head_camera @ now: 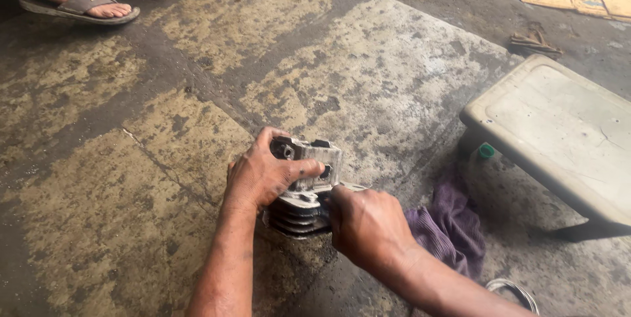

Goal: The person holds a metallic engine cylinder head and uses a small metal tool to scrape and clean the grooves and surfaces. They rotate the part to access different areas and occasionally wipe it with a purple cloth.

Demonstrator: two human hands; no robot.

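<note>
- Head view, hands: the left hand [263, 176] is clamped over the top and near side of a small finned engine cylinder [303, 185], fingers wrapped across its upper block. The right hand [365, 225] is closed on the part's right side, at the seam between upper block and finned barrel; whether it pinches a small tool or only the metal edge cannot be told.
- Head view, location: the cylinder stands on the concrete floor [164, 126], at the centre of the view, directly in front of the person.
- Judgement on handling: the part looks heavy and oily. A firm downward hold from the left hand would keep it from rocking; any prying at the seam is best done evenly, so the thin fins are not bent.
- Materials: the cylinder is grey cast metal, with a boxy head showing round ports above stacked dark cooling fins. The floor is rough, cracked and heavily oil-stained.
- Surroundings: a crumpled purple rag [450, 222] lies just right of the right hand. A low, worn, pale stool [559, 126] stands beyond it, with a green-capped bottle [485, 152] beneath its edge.
- Other person: a sandalled foot [82, 3] rests at top left, well apart.
</note>
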